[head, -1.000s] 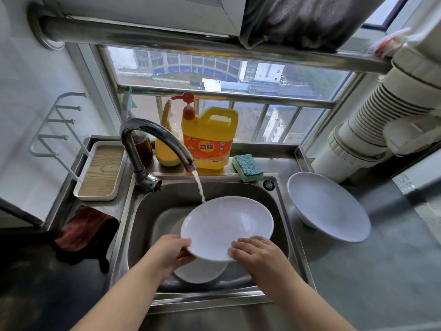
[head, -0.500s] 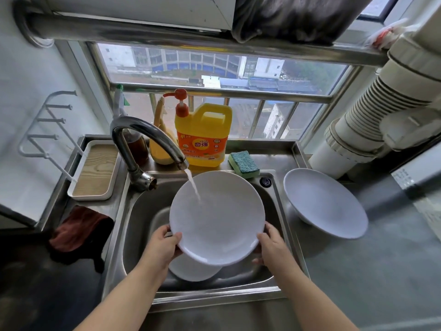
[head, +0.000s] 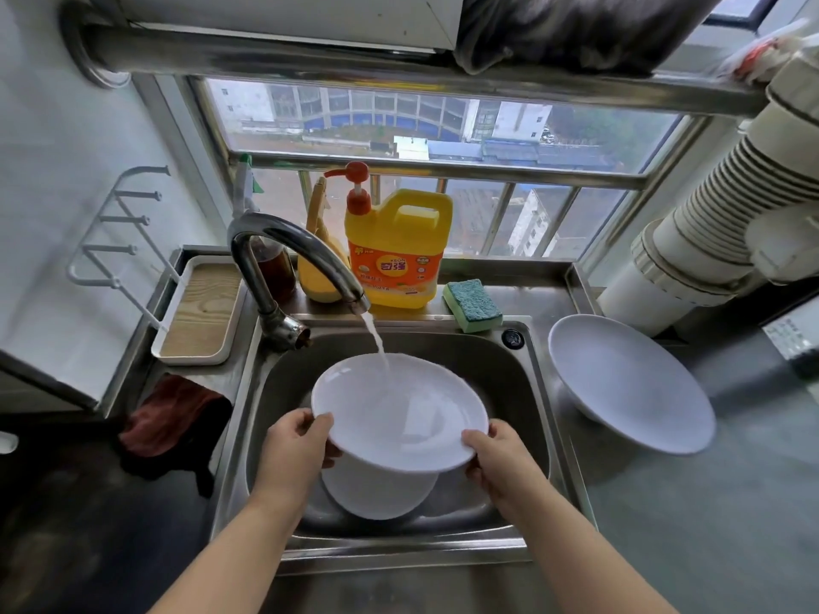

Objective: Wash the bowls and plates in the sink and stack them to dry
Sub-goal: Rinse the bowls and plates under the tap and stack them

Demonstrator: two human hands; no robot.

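Observation:
Over the steel sink [head: 527, 387] I hold a white plate [head: 412, 423] with its hollow side up. My left hand [head: 294, 454] grips its left rim and my right hand [head: 498, 458] grips its right rim. Water from the tap [head: 292, 254] runs onto the far part of the plate. Beneath it another white dish [head: 376, 494] lies on the sink floor, partly hidden. A white plate [head: 629, 383] rests tilted on the counter to the right of the sink.
Behind the sink stand a yellow detergent jug [head: 399, 254], a green-blue sponge [head: 472, 305], a yellow bottle [head: 317, 263] and a dark bottle [head: 274, 270]. A wooden-bottomed tray [head: 199, 312] and a red cloth [head: 173, 414] lie to the left. A white duct [head: 709, 223] stands at right.
The plate was raised and tipped up toward me under the stream half a second ago; now it is lowered and flatter, hollow side up. Both hands stay on its rim.

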